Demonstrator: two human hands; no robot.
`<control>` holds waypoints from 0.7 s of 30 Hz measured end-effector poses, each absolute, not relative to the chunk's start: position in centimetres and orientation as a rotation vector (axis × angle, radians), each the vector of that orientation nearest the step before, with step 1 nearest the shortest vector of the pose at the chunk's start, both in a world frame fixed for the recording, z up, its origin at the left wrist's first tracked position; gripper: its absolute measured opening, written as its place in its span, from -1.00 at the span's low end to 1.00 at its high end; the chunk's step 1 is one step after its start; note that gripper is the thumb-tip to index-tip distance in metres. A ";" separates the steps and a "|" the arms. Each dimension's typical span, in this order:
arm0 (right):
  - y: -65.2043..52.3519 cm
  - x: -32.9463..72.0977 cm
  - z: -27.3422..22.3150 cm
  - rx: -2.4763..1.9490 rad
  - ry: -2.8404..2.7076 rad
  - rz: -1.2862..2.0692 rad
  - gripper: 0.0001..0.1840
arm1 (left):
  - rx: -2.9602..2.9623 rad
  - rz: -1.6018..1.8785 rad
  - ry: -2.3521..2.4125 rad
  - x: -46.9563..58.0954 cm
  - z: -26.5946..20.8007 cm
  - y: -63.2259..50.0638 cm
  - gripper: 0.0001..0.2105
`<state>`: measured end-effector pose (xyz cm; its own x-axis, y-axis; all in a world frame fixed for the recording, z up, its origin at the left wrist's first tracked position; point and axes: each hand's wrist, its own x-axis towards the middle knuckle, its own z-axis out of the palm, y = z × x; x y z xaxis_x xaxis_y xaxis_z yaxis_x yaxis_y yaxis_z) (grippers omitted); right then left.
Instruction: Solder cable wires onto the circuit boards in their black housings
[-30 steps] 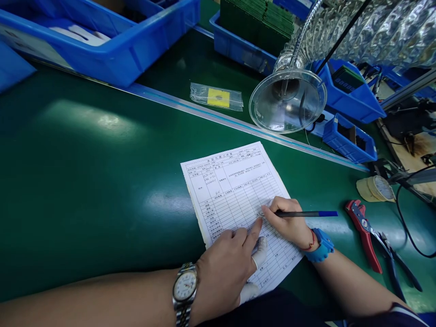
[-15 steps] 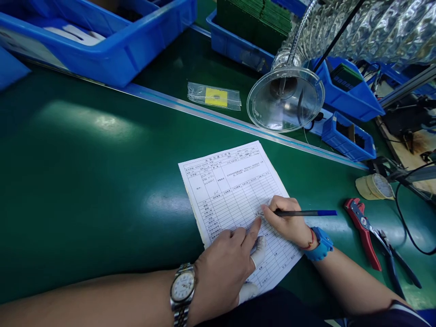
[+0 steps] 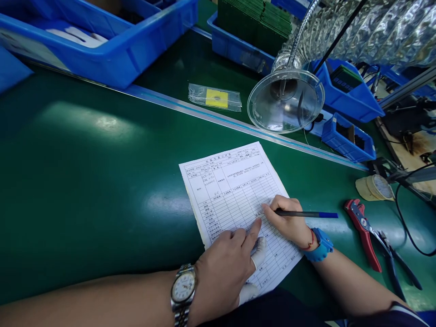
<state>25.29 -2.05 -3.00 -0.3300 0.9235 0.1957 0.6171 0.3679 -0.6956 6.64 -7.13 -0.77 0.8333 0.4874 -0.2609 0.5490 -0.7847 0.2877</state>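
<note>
A printed form (image 3: 235,181) with a ruled table and some handwriting lies tilted on the green work surface. My right hand (image 3: 285,219) rests on its right side, fingers closed round a dark pen with a blue end (image 3: 306,213). The pen's tip is hidden behind the fingers, near fresh handwriting in the table. My left hand (image 3: 226,259) lies on the lower part of the sheet, index finger stretched out just below that writing. White coverings sit on two of its digits, and its palm side is hidden.
Red-handled cutters (image 3: 364,236) and dark-handled pliers (image 3: 395,268) lie at the right by a small round pot (image 3: 374,187). Beyond a metal strip (image 3: 204,117) are a clear bag with a yellow label (image 3: 217,98), a fume hood (image 3: 286,102) and blue bins (image 3: 119,56).
Handwriting beside the pen has grown slightly. Both hands and the form stay in nearly the same place.
</note>
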 end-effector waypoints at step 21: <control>-2.2 25.2 -2.9 -1.311 -2.049 0.741 -0.65 | 2.652 -0.335 0.753 6.8 -0.6 -7.0 -0.48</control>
<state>25.25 -2.23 -2.93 -0.3411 0.9227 0.1797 0.5942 0.3598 -0.7194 6.79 -6.99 -0.55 0.8297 0.4578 -0.3195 0.5438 -0.7920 0.2774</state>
